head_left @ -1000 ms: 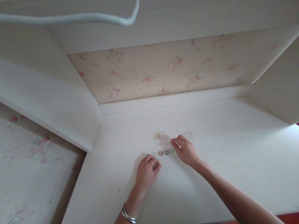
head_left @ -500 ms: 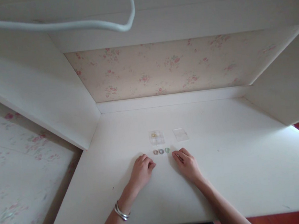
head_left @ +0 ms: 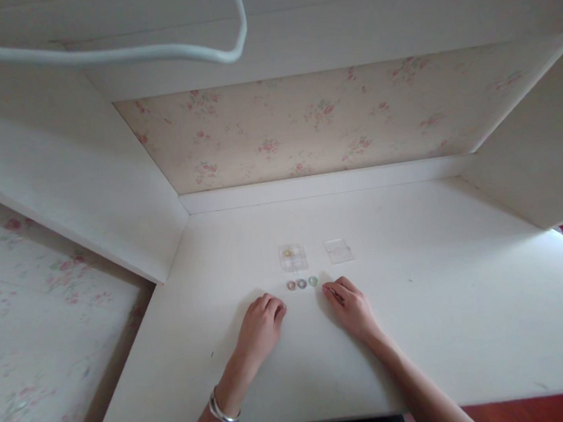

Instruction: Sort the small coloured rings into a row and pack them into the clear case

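Both of my hands rest on a white desk (head_left: 446,301). My left hand (head_left: 260,326), with a silver bracelet on its wrist, lies with fingers loosely curled and nothing visible in them. My right hand (head_left: 350,307) lies likewise, fingers curled, just right of a row of three small round beads (head_left: 302,283). Behind the beads sit a small clear bag with something yellow inside (head_left: 293,257) and a second clear bag (head_left: 338,250). Neither hand touches the beads or the bags.
The desk sits in a white alcove with floral wallpaper (head_left: 303,125) at the back and slanted side panels. A white cable (head_left: 144,51) hangs across the top. A floral surface (head_left: 36,317) lies to the left.
My right hand has drawn back from the clear bags to rest on the desk. My left hand has shifted slightly left and settled.
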Demonstrator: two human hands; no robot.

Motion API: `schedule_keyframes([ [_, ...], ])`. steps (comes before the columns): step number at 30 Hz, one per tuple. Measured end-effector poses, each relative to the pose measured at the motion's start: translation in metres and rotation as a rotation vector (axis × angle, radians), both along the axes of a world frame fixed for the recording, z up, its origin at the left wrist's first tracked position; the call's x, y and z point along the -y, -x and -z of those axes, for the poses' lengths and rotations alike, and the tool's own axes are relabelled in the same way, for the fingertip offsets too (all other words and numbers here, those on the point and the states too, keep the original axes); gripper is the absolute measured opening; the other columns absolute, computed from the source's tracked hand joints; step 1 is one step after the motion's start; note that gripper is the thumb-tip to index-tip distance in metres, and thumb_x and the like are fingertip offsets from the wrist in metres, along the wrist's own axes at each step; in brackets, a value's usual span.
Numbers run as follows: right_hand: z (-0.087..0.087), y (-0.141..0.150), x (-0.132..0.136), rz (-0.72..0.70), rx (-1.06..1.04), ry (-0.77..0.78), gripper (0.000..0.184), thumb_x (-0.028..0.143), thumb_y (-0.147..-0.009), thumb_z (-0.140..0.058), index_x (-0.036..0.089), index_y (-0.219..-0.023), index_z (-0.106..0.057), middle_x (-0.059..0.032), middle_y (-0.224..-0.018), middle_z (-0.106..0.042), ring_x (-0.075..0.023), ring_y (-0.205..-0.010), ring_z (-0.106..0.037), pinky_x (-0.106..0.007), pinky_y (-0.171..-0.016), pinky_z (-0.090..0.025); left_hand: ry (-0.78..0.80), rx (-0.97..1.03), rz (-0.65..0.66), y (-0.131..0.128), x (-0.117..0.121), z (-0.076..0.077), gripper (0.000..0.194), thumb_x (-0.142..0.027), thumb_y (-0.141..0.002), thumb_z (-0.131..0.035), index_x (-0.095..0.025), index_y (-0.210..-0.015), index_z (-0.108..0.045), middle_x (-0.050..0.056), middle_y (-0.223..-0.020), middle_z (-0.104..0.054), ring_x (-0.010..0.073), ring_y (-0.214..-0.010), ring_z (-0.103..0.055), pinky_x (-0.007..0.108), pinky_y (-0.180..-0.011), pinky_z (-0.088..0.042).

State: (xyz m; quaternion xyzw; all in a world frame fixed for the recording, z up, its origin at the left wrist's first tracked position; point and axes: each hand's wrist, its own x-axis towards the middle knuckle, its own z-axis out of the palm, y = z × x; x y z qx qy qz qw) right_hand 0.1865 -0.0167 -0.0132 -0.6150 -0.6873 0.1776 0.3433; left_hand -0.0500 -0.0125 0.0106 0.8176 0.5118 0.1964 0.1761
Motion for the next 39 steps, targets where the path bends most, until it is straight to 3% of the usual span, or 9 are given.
schedule_keyframes([
  [8,0.002,0.000,-0.001,0.001,-0.001,-0.005,0.030,0.035,-0.093,-0.039,0.023,-0.092,-0.066,-0.0038,-0.083,-0.058,-0.0132,-0.070,-0.057,-0.022,-0.062,-0.043,-0.045,-0.173,0.030,0.002,0.003,0.004,0.016,-0.016,-0.091,-0.043,-0.019,-0.084,-0.058,0.003,-0.085,-0.059,0.0178,-0.077,-0.055,0.032,-0.073,-0.042],
  [13,0.003,-0.001,-0.001,0.008,-0.013,-0.004,0.031,0.036,-0.093,-0.038,0.023,-0.092,-0.066,-0.0043,-0.083,-0.058,-0.0135,-0.070,-0.057,-0.022,-0.061,-0.044,0.001,-0.064,0.013,0.001,-0.004,0.002,0.015,-0.020,-0.092,-0.041,-0.020,-0.087,-0.056,0.003,-0.087,-0.058,0.0154,-0.077,-0.057,0.028,-0.072,-0.044],
  [17,0.003,-0.001,-0.001,0.006,-0.013,0.002,0.031,0.036,-0.093,-0.038,0.023,-0.092,-0.066,-0.0040,-0.082,-0.058,-0.0130,-0.068,-0.057,-0.022,-0.061,-0.044,-0.044,0.075,-0.071,-0.002,-0.025,-0.006,0.016,-0.024,-0.094,-0.039,-0.020,-0.090,-0.055,0.003,-0.088,-0.059,0.0150,-0.082,-0.058,0.026,-0.074,-0.045],
  [22,0.000,-0.001,-0.001,-0.001,0.009,0.009,0.031,0.035,-0.093,-0.038,0.022,-0.091,-0.066,-0.0039,-0.083,-0.058,-0.0127,-0.069,-0.057,-0.022,-0.064,-0.044,-0.120,0.131,-0.074,-0.015,-0.067,-0.014,0.014,-0.023,-0.092,-0.043,-0.020,-0.089,-0.057,0.003,-0.089,-0.061,0.0154,-0.086,-0.058,0.026,-0.077,-0.045],
  [30,0.001,-0.003,-0.005,0.007,-0.008,0.012,0.029,0.033,-0.093,-0.039,0.022,-0.090,-0.067,-0.0039,-0.082,-0.059,-0.0121,-0.067,-0.056,-0.021,-0.061,-0.043,-0.110,0.075,-0.113,-0.039,-0.115,-0.004,0.014,-0.022,-0.090,-0.046,-0.020,-0.089,-0.061,0.003,-0.091,-0.062,0.0159,-0.086,-0.060,0.027,-0.079,-0.045],
  [34,0.001,-0.004,-0.005,0.010,-0.026,0.018,0.029,0.033,-0.092,-0.040,0.022,-0.090,-0.067,-0.0038,-0.082,-0.059,-0.0120,-0.065,-0.055,-0.021,-0.059,-0.043,-0.103,0.098,-0.145,-0.035,-0.115,0.005,0.019,-0.024,-0.091,-0.043,-0.019,-0.089,-0.061,0.005,-0.089,-0.063,0.0165,-0.085,-0.060,0.027,-0.078,-0.045],
  [39,-0.001,-0.005,-0.005,-0.001,-0.044,0.017,0.029,0.033,-0.093,-0.040,0.022,-0.089,-0.066,-0.0041,-0.082,-0.059,-0.0125,-0.066,-0.057,-0.021,-0.059,-0.042,-0.096,0.177,-0.180,-0.016,-0.087,0.011,0.023,-0.030,-0.092,-0.041,-0.018,-0.092,-0.060,0.006,-0.088,-0.065,0.0162,-0.082,-0.061,0.026,-0.074,-0.046],
])
